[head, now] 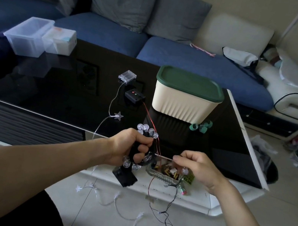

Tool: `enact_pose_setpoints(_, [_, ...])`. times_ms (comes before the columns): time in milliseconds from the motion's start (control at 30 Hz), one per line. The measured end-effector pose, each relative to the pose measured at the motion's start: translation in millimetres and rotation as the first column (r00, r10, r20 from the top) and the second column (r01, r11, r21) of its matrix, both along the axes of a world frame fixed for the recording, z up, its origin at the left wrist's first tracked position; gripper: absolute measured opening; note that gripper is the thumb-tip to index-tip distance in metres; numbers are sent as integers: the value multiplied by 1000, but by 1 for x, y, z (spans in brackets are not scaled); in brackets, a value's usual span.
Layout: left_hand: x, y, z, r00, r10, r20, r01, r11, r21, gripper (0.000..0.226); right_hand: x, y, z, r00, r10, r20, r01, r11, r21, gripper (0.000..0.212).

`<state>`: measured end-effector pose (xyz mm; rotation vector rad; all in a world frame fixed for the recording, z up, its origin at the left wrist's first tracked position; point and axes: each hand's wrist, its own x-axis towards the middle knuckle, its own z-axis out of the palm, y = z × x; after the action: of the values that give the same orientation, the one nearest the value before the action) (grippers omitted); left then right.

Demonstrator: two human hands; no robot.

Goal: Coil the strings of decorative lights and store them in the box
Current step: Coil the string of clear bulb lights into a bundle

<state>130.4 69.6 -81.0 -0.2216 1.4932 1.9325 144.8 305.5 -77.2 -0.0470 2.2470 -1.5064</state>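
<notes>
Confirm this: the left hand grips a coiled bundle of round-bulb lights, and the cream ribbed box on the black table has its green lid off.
Not quite. The head view shows the green lid sitting closed on the cream ribbed box on the black table. The rest holds: the left hand grips a coiled bundle of round-bulb lights.

Two hands (130, 149) (197, 166), two battery packs (127, 74) (135, 95), one box (183, 98)
</notes>
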Motion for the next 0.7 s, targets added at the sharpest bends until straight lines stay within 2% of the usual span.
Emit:
enact_pose_setpoints(100, [-4,-2,1,997,82,-14,-82,997,-5,22,1,7,0,995,5,103,-5,1000,3,26])
enact_pose_setpoints(167, [-5,-5,2,991,132,-21,-132,991,13,23,0,10,-1,993,-5,116,-3,998,67,24])
enact_pose_setpoints(300, [-6,-8,5,971,237,-18,-235,969,76,22,-1,4,0,997,-42,-72,57,974,220,28])
enact_pose_setpoints(400, [-5,-5,6,957,289,14,-288,949,128,22,1,-14,-2,981,14,-194,33,972,233,23])
enact_pose_setpoints(533, [-2,2,7,970,241,32,-243,960,138,19,6,-35,0,960,167,-223,-95,948,303,20])
enact_pose_setpoints(633, [0,6,3,986,160,-55,-154,983,103,13,10,-42,5,949,256,-185,-187,927,325,13])
enact_pose_setpoints(700, [1,8,-3,987,134,-94,-126,988,87,18,11,-44,7,934,309,-181,-227,902,368,12])
